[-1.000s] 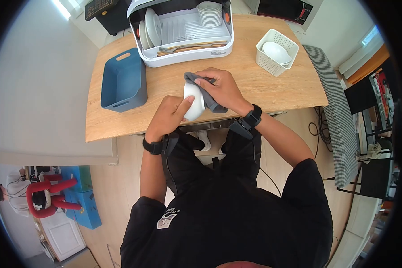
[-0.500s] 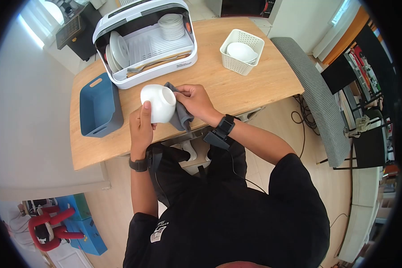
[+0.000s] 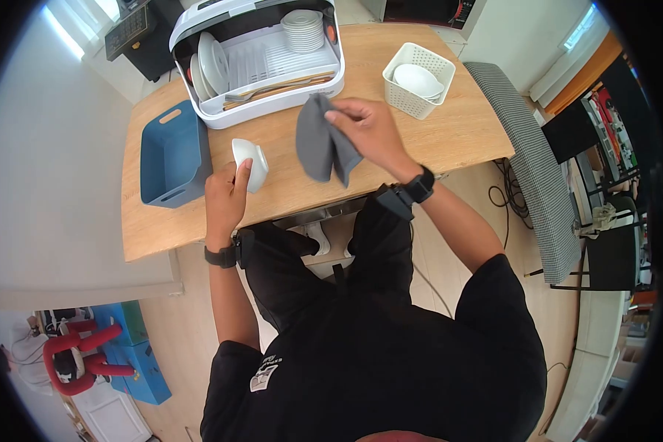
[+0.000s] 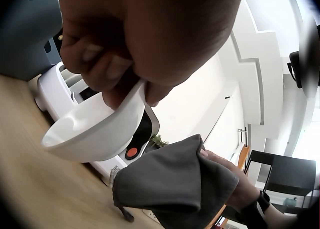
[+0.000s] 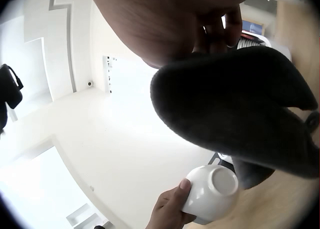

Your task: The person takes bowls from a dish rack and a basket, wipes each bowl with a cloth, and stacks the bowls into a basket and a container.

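My left hand grips a white bowl by its rim, thumb on the outside, with the bowl tipped on its side above the table's front part. In the left wrist view the bowl shows its smooth inside and fingers curled over the edge. A grey cloth hangs in loose folds from my right hand, pinched between thumb and fingers. Cloth and bowl are apart, the cloth to the right. From the right wrist, the dark cloth covers much of the view, and the bowl's foot ring faces me.
A blue bin stands at the table's left. Behind it, a white dish rack with its lid raised holds plates, stacked small dishes and utensils. At the right, a cream basket contains white bowls.
The cloth has come away from the bowl; my right hand has lifted it to the right and it now hangs open. My left hand has drawn the bowl left, turning it onto its side.
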Action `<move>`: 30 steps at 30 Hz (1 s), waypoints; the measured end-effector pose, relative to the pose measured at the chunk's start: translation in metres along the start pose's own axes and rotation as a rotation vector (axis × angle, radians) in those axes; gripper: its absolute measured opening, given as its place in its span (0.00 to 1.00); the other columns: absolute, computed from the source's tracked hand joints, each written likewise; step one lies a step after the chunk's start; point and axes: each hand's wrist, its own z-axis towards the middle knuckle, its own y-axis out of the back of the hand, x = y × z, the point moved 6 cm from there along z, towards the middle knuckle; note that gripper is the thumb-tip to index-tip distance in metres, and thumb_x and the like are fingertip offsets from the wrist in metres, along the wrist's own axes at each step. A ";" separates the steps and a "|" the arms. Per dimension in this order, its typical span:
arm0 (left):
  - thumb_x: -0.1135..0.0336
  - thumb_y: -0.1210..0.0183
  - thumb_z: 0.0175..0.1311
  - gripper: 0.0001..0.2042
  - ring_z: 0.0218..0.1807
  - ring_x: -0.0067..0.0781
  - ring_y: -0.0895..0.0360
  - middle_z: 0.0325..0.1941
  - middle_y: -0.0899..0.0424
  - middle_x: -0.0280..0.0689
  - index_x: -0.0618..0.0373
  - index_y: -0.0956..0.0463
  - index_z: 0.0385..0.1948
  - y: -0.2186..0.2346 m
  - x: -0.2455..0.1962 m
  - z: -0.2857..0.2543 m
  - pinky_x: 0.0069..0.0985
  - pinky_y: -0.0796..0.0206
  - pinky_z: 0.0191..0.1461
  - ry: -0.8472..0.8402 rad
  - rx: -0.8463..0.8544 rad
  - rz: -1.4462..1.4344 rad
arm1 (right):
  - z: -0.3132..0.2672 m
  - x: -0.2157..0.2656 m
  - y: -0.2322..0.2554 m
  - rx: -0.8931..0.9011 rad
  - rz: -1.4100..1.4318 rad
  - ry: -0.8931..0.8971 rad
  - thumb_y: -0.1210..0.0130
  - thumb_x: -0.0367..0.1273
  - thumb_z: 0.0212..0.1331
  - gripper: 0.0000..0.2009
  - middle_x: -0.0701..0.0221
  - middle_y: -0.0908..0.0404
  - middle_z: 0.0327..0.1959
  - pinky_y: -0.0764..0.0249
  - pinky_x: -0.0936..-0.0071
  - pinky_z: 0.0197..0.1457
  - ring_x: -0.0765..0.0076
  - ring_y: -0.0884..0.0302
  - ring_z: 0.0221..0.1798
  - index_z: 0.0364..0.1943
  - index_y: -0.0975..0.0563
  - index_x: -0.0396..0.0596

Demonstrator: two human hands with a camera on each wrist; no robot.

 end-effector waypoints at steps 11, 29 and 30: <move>0.57 0.37 0.71 0.17 0.20 0.26 0.19 0.23 0.17 0.42 0.67 0.16 0.36 -0.001 0.008 -0.001 0.22 0.33 0.26 0.186 -0.089 -0.226 | -0.035 -0.006 0.016 0.246 -0.988 0.563 0.34 0.32 0.58 0.11 0.67 0.12 0.45 0.27 0.63 0.55 0.59 0.17 0.47 0.45 0.13 0.50; 0.70 0.34 0.64 0.12 0.36 0.38 0.13 0.38 0.12 0.50 0.61 0.16 0.48 0.010 -0.029 0.094 0.29 0.26 0.40 -0.159 -0.146 0.083 | -0.080 -0.074 0.260 -0.373 -1.274 0.205 0.37 0.33 0.60 0.16 0.56 0.18 0.53 0.32 0.52 0.64 0.45 0.25 0.59 0.51 0.18 0.42; 0.69 0.34 0.64 0.12 0.37 0.38 0.12 0.39 0.12 0.50 0.60 0.16 0.48 0.004 -0.029 0.099 0.29 0.25 0.40 -0.167 -0.130 0.102 | -0.080 -0.079 0.263 -0.371 -1.304 0.200 0.37 0.34 0.61 0.18 0.55 0.20 0.56 0.35 0.50 0.68 0.43 0.28 0.63 0.53 0.20 0.42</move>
